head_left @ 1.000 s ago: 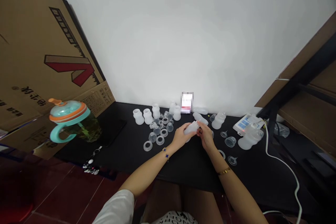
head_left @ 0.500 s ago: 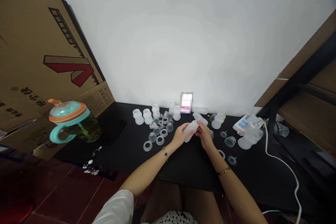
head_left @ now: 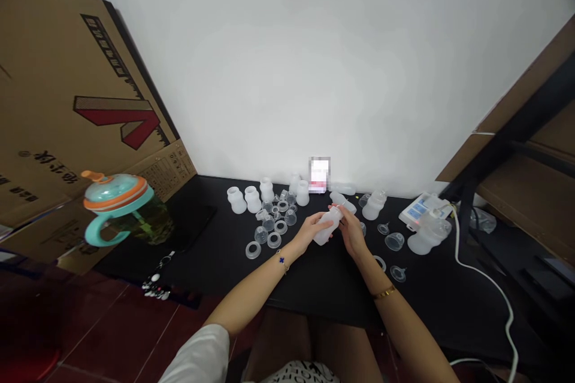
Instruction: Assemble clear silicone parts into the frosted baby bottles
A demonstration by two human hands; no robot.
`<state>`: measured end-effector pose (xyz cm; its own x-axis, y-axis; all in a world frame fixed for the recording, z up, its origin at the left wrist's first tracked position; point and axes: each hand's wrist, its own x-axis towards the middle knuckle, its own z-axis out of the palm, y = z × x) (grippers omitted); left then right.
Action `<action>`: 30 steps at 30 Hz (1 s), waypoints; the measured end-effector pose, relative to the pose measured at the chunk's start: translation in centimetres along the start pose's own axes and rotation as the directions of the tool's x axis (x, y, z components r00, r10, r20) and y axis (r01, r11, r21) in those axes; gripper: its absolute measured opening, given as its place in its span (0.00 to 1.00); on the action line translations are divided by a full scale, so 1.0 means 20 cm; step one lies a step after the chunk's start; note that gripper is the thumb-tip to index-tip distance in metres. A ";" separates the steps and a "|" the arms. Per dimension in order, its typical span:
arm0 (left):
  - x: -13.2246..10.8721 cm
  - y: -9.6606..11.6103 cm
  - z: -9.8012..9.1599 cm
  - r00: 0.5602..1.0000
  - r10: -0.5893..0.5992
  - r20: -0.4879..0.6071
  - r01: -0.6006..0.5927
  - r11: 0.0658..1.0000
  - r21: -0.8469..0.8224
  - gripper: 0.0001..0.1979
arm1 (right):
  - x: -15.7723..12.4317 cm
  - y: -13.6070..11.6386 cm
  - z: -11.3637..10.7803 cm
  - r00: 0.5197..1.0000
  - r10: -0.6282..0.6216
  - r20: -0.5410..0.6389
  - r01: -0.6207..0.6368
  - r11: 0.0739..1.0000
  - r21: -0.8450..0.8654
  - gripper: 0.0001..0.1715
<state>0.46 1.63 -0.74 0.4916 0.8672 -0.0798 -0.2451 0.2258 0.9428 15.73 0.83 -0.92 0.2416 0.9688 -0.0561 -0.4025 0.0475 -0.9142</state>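
Observation:
My left hand [head_left: 309, 231] is wrapped round a small translucent white bottle [head_left: 327, 225], tilted with its neck up and to the right, above the black table [head_left: 215, 257]. My right hand [head_left: 352, 232] is closed at the bottle's neck, fingertips on its top. Several more white bottles [head_left: 251, 198] stand behind on the left. Clear rings [head_left: 253, 249] and small clear caps [head_left: 268, 222] lie just left of my left hand. Right of my right hand lie a clear dome piece [head_left: 394, 242] and flat clear pieces [head_left: 398, 273].
A teal and orange lidded cup [head_left: 117, 206] stands at the left, in front of a large cardboard box [head_left: 67, 102]. A white device with a blue label [head_left: 422, 209] and a white cable [head_left: 485, 278] lie at the right. Dark shelving [head_left: 521, 131] rises on the right.
The bottle has turned from nearly lying flat to a steeper tilt, its base now lower. Both hands stayed in the same spot, still on it.

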 end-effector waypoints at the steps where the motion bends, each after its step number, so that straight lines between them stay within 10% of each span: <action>1: 0.00 0.00 0.00 1.000 -0.009 0.004 0.009 1.000 -0.006 0.35 | 0.00 0.00 0.00 1.000 0.001 -0.001 -0.001 1.000 0.005 0.27; 30: 0.02 -0.04 0.00 0.962 0.269 -0.055 -0.238 0.918 0.317 0.27 | 0.01 0.01 -0.01 1.000 -0.003 -0.031 0.002 1.000 -0.011 0.23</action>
<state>0.80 1.84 -1.61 0.3605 0.9192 0.1586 -0.0774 -0.1400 0.9871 15.83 0.91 -1.25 0.2701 0.9605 -0.0663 -0.3926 0.0470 -0.9185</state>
